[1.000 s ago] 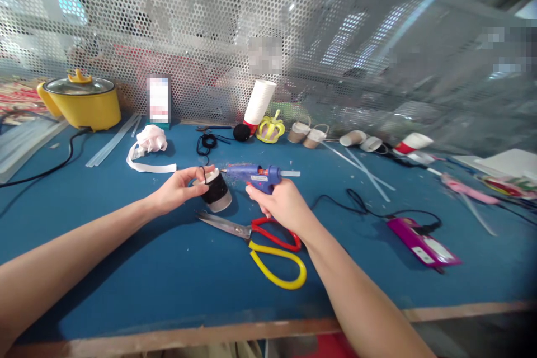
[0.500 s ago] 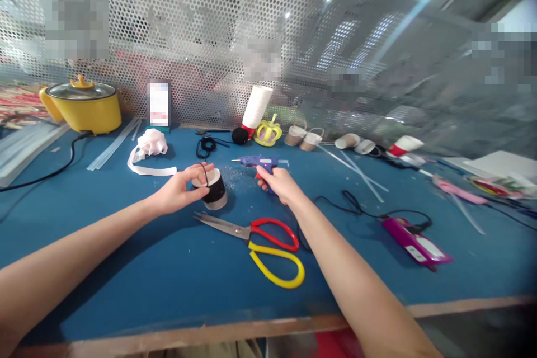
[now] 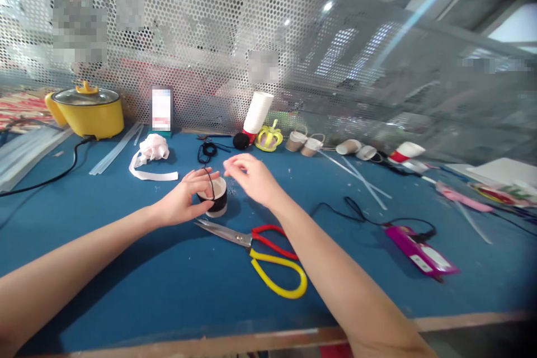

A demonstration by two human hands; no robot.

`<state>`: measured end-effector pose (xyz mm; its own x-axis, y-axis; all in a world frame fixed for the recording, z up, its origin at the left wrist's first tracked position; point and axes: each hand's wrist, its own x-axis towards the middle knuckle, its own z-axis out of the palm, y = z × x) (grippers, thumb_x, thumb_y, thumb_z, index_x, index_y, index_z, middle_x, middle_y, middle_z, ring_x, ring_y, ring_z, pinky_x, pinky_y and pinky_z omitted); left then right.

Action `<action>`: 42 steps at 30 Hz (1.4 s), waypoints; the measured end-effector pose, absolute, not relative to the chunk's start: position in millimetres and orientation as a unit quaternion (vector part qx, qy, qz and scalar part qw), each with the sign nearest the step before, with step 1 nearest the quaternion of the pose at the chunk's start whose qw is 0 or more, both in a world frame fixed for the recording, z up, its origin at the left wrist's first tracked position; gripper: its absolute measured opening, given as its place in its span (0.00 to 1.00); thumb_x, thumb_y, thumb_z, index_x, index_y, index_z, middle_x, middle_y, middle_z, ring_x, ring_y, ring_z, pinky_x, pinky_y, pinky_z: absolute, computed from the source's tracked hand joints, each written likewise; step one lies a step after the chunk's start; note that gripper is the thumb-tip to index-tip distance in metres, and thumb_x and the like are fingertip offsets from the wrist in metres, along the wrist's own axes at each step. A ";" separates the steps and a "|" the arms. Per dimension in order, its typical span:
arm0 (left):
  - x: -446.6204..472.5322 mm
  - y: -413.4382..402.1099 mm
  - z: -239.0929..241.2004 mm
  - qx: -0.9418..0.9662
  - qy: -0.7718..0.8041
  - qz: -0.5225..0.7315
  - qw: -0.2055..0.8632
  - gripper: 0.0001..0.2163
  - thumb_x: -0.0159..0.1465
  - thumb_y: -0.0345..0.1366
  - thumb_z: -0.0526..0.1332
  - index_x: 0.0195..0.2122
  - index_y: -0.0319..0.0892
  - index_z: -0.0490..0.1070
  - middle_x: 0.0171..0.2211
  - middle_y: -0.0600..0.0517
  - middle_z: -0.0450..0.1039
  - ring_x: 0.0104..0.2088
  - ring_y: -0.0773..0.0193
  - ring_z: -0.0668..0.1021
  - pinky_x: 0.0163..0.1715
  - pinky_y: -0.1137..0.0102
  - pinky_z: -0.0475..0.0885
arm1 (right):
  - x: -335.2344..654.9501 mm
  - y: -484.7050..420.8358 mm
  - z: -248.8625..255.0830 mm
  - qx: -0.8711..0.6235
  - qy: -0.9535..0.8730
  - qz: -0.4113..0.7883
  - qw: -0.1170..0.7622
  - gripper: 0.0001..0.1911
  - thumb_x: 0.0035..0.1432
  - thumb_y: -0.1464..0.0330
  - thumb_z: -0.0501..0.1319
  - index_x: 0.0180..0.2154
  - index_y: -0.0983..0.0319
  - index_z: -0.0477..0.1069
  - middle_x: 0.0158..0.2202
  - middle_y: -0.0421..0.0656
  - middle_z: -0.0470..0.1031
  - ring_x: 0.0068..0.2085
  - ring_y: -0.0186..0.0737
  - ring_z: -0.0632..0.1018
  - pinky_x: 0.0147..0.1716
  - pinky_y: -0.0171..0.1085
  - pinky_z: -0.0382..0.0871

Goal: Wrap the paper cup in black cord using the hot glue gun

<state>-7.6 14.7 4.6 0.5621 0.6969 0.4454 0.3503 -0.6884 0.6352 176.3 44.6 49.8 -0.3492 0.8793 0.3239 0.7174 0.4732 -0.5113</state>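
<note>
A short white paper tube stands on the blue tabletop, its side wound with black cord. My left hand is closed around its left side, with fingers over the rim and the thumb low in front. A loose length of the black cord runs up past these fingers towards a small black coil. Just right of the tube my right hand hovers with curled fingers; whatever they hold, if anything, is hidden. Scissors with red and yellow handles lie below, partly covered by my right forearm.
Crumpled white ribbon lies left, near a yellow electric pot and a phone. Along the back are a yellow crown-like craft, small buckets and a stack of white cups. A purple power strip sits right.
The blue glue gun that my right hand held is no longer visible. That hand has moved left and up to the tube. My left hand stays at the tube with its fingers shifted.
</note>
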 end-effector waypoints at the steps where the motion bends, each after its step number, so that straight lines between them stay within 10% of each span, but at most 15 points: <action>1: -7.2 13.9 5.2 0.851 0.309 0.348 0.243 0.02 0.54 0.30 0.57 0.25 0.42 0.64 0.43 0.46 0.71 0.52 0.53 0.66 0.56 0.55 0.50 | 165.7 42.0 51.8 -0.481 -0.819 0.151 0.275 0.19 0.57 0.61 0.52 0.22 0.63 0.72 0.38 0.48 0.74 0.43 0.39 0.73 0.44 0.35 0.62; 6: -6.3 13.7 5.5 0.847 0.323 0.351 0.235 0.03 0.53 0.30 0.57 0.23 0.43 0.64 0.31 0.50 0.72 0.48 0.54 0.68 0.56 0.56 0.51 | 145.4 40.0 50.0 -0.447 -0.808 0.305 0.232 0.15 0.54 0.65 0.54 0.19 0.64 0.70 0.44 0.46 0.73 0.44 0.40 0.73 0.43 0.35 0.63; 12: -10.3 22.3 0.4 0.759 0.333 0.398 0.393 0.04 0.54 0.33 0.59 0.27 0.40 0.63 0.55 0.43 0.63 0.58 0.52 0.60 0.56 0.57 0.52 | 172.3 33.2 40.5 -0.442 -0.657 0.436 0.428 0.08 0.49 0.65 0.59 0.28 0.64 0.70 0.48 0.48 0.69 0.44 0.38 0.72 0.46 0.38 0.61; 21: -8.1 17.5 11.7 0.617 0.307 0.409 0.599 0.10 0.52 0.38 0.63 0.26 0.39 0.63 0.56 0.42 0.62 0.56 0.50 0.63 0.54 0.54 0.54 | 184.0 18.7 24.5 -0.456 -0.599 0.436 0.493 0.11 0.47 0.62 0.61 0.32 0.63 0.70 0.41 0.44 0.72 0.35 0.34 0.71 0.40 0.37 0.64; 42: -10.6 14.6 14.8 0.572 0.188 0.379 0.703 0.03 0.55 0.29 0.62 0.27 0.37 0.67 0.54 0.44 0.65 0.55 0.52 0.66 0.53 0.56 0.57 | 179.0 15.6 10.9 -0.430 -0.573 0.493 0.495 0.12 0.46 0.59 0.62 0.29 0.61 0.69 0.28 0.40 0.71 0.32 0.36 0.72 0.39 0.40 0.66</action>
